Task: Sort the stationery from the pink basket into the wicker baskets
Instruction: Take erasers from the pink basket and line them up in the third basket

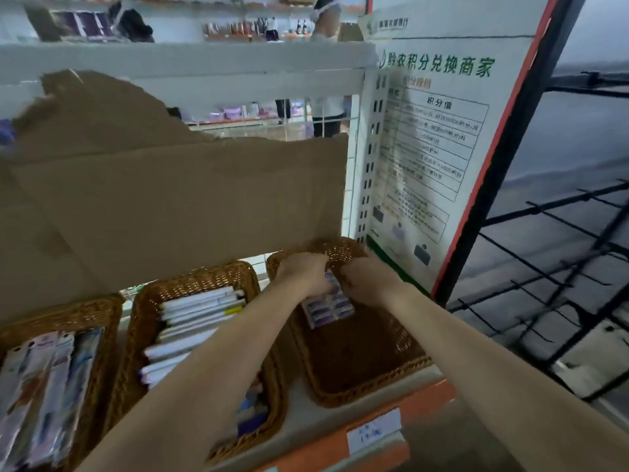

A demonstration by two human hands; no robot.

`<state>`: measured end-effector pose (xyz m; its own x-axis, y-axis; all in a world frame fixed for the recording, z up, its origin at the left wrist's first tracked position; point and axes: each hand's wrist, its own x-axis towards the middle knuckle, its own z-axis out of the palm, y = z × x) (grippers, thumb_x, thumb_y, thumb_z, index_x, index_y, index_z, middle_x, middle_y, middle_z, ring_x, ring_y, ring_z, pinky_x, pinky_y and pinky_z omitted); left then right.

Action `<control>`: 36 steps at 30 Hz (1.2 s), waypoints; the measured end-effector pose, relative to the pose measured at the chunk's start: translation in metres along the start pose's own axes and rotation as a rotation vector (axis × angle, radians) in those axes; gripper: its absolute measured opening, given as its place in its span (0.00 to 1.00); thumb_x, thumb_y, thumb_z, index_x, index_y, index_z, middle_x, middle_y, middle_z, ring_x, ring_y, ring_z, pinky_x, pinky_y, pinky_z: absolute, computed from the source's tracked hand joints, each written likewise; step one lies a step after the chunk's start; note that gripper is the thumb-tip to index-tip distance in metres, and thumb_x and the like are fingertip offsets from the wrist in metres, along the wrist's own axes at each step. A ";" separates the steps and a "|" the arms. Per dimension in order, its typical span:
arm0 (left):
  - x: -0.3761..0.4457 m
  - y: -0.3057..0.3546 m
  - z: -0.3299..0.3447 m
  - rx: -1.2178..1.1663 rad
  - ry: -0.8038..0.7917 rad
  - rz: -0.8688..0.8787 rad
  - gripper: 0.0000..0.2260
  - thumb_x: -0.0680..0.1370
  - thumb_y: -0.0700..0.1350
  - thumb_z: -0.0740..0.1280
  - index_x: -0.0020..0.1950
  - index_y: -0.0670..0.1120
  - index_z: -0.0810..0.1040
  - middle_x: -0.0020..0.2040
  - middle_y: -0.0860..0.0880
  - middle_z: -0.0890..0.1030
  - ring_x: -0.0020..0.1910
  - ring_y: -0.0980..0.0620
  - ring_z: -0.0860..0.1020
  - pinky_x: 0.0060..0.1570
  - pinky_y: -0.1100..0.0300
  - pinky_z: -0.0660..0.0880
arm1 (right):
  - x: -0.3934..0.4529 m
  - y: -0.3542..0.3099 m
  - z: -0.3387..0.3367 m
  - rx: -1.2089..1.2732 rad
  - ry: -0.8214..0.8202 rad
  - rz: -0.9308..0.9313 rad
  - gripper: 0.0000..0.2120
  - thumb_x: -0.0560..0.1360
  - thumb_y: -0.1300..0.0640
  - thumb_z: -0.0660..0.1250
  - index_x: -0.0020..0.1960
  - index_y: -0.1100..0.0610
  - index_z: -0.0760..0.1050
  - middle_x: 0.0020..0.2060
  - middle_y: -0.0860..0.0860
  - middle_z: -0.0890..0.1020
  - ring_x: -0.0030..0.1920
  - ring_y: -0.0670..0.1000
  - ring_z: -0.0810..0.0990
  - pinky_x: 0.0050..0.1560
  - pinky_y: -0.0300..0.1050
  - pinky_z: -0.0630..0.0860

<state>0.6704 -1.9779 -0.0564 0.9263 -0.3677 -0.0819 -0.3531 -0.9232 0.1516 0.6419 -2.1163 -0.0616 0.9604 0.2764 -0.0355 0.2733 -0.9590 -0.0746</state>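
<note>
Left hand (301, 272) and right hand (366, 279) both gripping a purple blister pack (328, 306) low inside the rightmost wicker basket (371, 379). Probably light, stiff, slick plastic; best held by its edges.

A shop: stocked shelves (190, 59), shelf price label (373, 430).
</note>
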 end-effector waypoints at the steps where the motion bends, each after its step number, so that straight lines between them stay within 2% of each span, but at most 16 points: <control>1: 0.005 0.001 0.002 -0.014 0.007 -0.030 0.18 0.72 0.57 0.68 0.56 0.49 0.75 0.55 0.47 0.79 0.54 0.46 0.76 0.45 0.56 0.71 | 0.007 0.005 0.002 0.001 0.009 -0.042 0.11 0.79 0.55 0.58 0.47 0.56 0.78 0.46 0.52 0.82 0.46 0.51 0.79 0.46 0.43 0.75; 3: 0.012 0.004 0.006 -0.055 0.010 -0.099 0.17 0.73 0.57 0.67 0.55 0.48 0.74 0.56 0.46 0.79 0.55 0.45 0.76 0.48 0.55 0.73 | 0.019 0.012 0.006 -0.009 0.016 -0.119 0.10 0.78 0.54 0.60 0.50 0.56 0.79 0.49 0.52 0.82 0.46 0.50 0.79 0.41 0.40 0.70; 5: 0.015 0.006 0.009 -0.125 0.003 -0.155 0.12 0.72 0.55 0.66 0.47 0.49 0.71 0.53 0.45 0.79 0.53 0.44 0.76 0.45 0.56 0.71 | 0.029 0.017 0.009 -0.005 0.013 -0.170 0.11 0.78 0.55 0.60 0.55 0.57 0.78 0.53 0.54 0.80 0.52 0.53 0.79 0.45 0.42 0.72; 7: 0.016 0.007 0.013 -0.177 -0.002 -0.199 0.10 0.72 0.52 0.66 0.45 0.49 0.69 0.51 0.45 0.78 0.53 0.44 0.77 0.43 0.56 0.70 | 0.037 0.019 0.012 -0.005 0.012 -0.196 0.12 0.77 0.56 0.61 0.58 0.57 0.77 0.56 0.55 0.79 0.55 0.55 0.78 0.48 0.43 0.72; 9: 0.017 0.008 0.017 -0.198 -0.003 -0.231 0.11 0.73 0.50 0.65 0.52 0.45 0.72 0.54 0.44 0.78 0.55 0.43 0.76 0.47 0.54 0.72 | 0.042 0.021 0.014 -0.029 0.000 -0.222 0.12 0.77 0.57 0.60 0.59 0.55 0.77 0.57 0.55 0.79 0.56 0.55 0.78 0.49 0.45 0.73; 12: 0.017 0.008 0.023 -0.205 -0.006 -0.261 0.18 0.75 0.50 0.65 0.63 0.45 0.69 0.59 0.43 0.76 0.58 0.43 0.75 0.53 0.52 0.72 | 0.047 0.023 0.017 -0.041 -0.008 -0.258 0.12 0.78 0.57 0.59 0.58 0.57 0.77 0.56 0.56 0.79 0.55 0.56 0.78 0.52 0.49 0.76; 16: 0.017 0.008 0.025 -0.158 -0.035 -0.276 0.20 0.73 0.51 0.67 0.62 0.46 0.70 0.59 0.41 0.75 0.59 0.41 0.74 0.51 0.52 0.72 | 0.050 0.025 0.018 -0.033 -0.004 -0.270 0.13 0.78 0.56 0.58 0.56 0.59 0.78 0.54 0.57 0.79 0.53 0.56 0.78 0.49 0.50 0.77; 20: 0.015 0.008 0.019 -0.142 -0.030 -0.276 0.22 0.73 0.53 0.68 0.62 0.45 0.68 0.56 0.44 0.76 0.56 0.42 0.75 0.49 0.52 0.73 | 0.049 0.026 0.018 -0.026 0.013 -0.270 0.12 0.78 0.56 0.58 0.54 0.58 0.78 0.52 0.55 0.80 0.51 0.54 0.78 0.42 0.46 0.72; 23: 0.013 0.003 0.014 -0.134 -0.060 -0.272 0.21 0.73 0.52 0.68 0.61 0.44 0.68 0.55 0.44 0.76 0.55 0.43 0.75 0.44 0.55 0.70 | 0.048 0.025 0.016 -0.007 0.015 -0.269 0.11 0.78 0.57 0.58 0.53 0.59 0.78 0.51 0.56 0.80 0.50 0.54 0.79 0.44 0.46 0.75; 25: 0.011 -0.001 0.011 -0.132 -0.071 -0.258 0.20 0.73 0.52 0.68 0.60 0.43 0.69 0.56 0.45 0.76 0.55 0.45 0.75 0.45 0.56 0.70 | 0.048 0.026 0.013 0.016 0.020 -0.263 0.11 0.78 0.56 0.58 0.52 0.58 0.77 0.51 0.56 0.79 0.50 0.55 0.78 0.47 0.49 0.77; 28: 0.008 -0.006 0.006 -0.136 -0.028 -0.232 0.20 0.75 0.51 0.67 0.62 0.43 0.71 0.59 0.45 0.76 0.57 0.46 0.74 0.50 0.57 0.70 | 0.047 0.028 0.012 0.042 0.028 -0.254 0.10 0.79 0.55 0.57 0.52 0.57 0.76 0.52 0.54 0.78 0.51 0.53 0.77 0.50 0.50 0.77; 31: 0.003 -0.011 0.004 -0.132 0.027 -0.205 0.19 0.76 0.50 0.66 0.64 0.43 0.72 0.62 0.44 0.74 0.59 0.47 0.72 0.51 0.58 0.69 | 0.047 0.030 0.014 0.060 0.041 -0.256 0.10 0.79 0.54 0.57 0.52 0.57 0.75 0.52 0.54 0.77 0.51 0.52 0.76 0.48 0.48 0.75; 36: -0.008 -0.021 0.009 -0.084 0.124 -0.151 0.15 0.77 0.46 0.65 0.64 0.45 0.74 0.59 0.45 0.74 0.59 0.47 0.72 0.44 0.62 0.62 | 0.048 0.029 0.021 0.101 0.053 -0.303 0.09 0.79 0.55 0.59 0.55 0.55 0.74 0.53 0.52 0.76 0.52 0.50 0.74 0.47 0.43 0.71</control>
<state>0.6696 -1.9570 -0.0677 0.9788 -0.2045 0.0111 -0.2016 -0.9524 0.2287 0.6949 -2.1300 -0.0861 0.8383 0.5425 0.0548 0.5431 -0.8218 -0.1723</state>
